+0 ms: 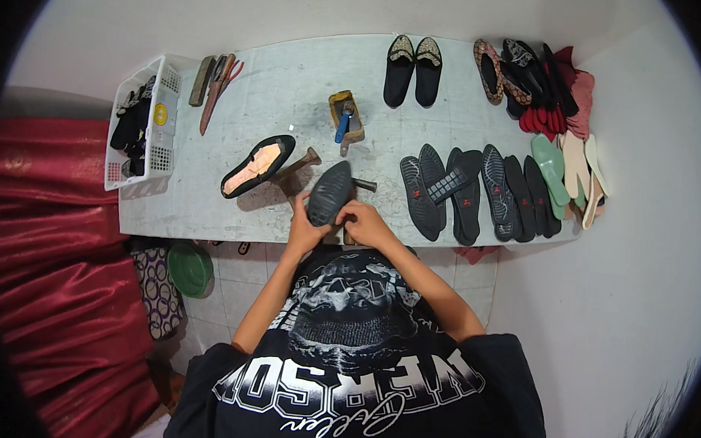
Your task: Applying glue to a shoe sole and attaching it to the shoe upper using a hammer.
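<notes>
A black pointed shoe, dark ridged sole facing up, is in my hands near the table's front edge. My left hand grips its left side and near end. The fingers of my right hand are curled against its right edge, their tips partly hidden. Just beyond that hand shows the metal head of what looks like a hammer. A brown metal tool with a flared end lies left of the held shoe. Farther left rests another black shoe, its pale pinkish underside exposed.
A yellowish tin holds a blue-handled tool. Several black soles lie at right, near green and beige pieces. Finished shoes stand at the back. A white basket and hand tools are at left.
</notes>
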The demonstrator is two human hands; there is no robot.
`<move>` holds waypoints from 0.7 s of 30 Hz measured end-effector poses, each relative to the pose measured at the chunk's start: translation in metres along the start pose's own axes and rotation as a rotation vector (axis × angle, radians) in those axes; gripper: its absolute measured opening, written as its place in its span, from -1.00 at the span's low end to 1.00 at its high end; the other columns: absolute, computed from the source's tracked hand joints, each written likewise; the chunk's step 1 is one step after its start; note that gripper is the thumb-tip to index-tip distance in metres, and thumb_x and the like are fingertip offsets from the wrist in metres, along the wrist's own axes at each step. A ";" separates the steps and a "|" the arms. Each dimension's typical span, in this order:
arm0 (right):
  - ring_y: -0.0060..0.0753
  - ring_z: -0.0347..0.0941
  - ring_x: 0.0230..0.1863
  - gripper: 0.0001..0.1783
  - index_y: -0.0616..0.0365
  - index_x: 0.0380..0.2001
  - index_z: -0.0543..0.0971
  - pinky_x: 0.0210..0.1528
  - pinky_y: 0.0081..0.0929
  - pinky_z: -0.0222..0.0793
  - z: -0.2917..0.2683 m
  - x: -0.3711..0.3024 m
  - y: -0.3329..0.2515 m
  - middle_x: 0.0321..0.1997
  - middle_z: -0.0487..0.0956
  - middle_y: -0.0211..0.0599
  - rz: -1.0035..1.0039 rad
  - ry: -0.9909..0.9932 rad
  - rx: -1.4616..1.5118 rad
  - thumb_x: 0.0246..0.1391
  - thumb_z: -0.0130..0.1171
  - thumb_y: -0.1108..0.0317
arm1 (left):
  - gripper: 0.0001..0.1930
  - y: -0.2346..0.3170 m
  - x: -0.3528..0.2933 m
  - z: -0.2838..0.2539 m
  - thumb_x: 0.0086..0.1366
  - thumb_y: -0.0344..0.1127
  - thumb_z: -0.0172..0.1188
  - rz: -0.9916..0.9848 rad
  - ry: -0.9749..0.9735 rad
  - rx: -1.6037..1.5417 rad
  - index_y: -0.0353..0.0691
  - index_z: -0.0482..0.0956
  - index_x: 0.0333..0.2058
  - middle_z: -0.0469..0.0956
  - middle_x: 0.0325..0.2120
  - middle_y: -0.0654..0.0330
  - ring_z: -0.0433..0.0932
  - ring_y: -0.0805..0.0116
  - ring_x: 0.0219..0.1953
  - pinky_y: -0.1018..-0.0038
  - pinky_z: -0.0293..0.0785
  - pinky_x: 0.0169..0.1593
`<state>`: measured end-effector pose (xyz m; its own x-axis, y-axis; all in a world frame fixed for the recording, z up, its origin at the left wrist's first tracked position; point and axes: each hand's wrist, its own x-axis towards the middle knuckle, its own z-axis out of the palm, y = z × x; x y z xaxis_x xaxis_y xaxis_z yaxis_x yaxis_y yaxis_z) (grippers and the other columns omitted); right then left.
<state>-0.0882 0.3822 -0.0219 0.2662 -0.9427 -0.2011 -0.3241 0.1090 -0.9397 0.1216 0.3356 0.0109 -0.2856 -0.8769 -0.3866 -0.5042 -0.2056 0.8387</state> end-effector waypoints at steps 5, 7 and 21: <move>0.38 0.42 0.12 -0.36 -0.13 0.15 0.56 0.14 0.02 0.51 0.049 0.009 -0.003 0.18 0.30 0.20 0.282 0.126 -0.438 -0.10 0.44 0.27 | 0.02 -0.024 0.001 -0.054 -0.11 -0.58 0.44 0.035 0.041 -0.151 -0.21 0.09 0.35 0.57 0.01 -0.09 0.62 0.17 0.01 0.35 0.53 0.08; 0.42 0.46 0.05 -0.31 -0.09 0.16 0.54 0.14 -0.03 0.50 0.053 0.011 0.008 0.18 0.27 0.26 0.383 0.160 -0.363 -0.16 0.37 0.42 | 0.03 -0.026 0.010 -0.072 -0.10 -0.52 0.46 0.119 -0.031 -0.027 -0.17 0.11 0.37 0.55 0.05 -0.15 0.61 0.03 0.06 0.26 0.50 0.16; 0.08 0.50 -0.04 -0.72 0.06 -0.07 0.74 0.10 -0.16 0.45 -0.036 0.063 0.028 -0.07 0.57 -0.02 0.131 0.754 -0.603 0.15 0.32 0.29 | -0.05 0.012 0.082 -0.074 -0.05 -0.41 0.43 0.313 -0.550 0.311 -0.05 0.24 0.38 0.50 0.19 -0.21 0.49 -0.22 0.23 0.11 0.44 0.27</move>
<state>-0.1138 0.3143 -0.0511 -0.3883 -0.9119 0.1328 -0.7761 0.2459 -0.5806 0.1525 0.2292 0.0172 -0.7845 -0.5106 -0.3518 -0.5174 0.2264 0.8252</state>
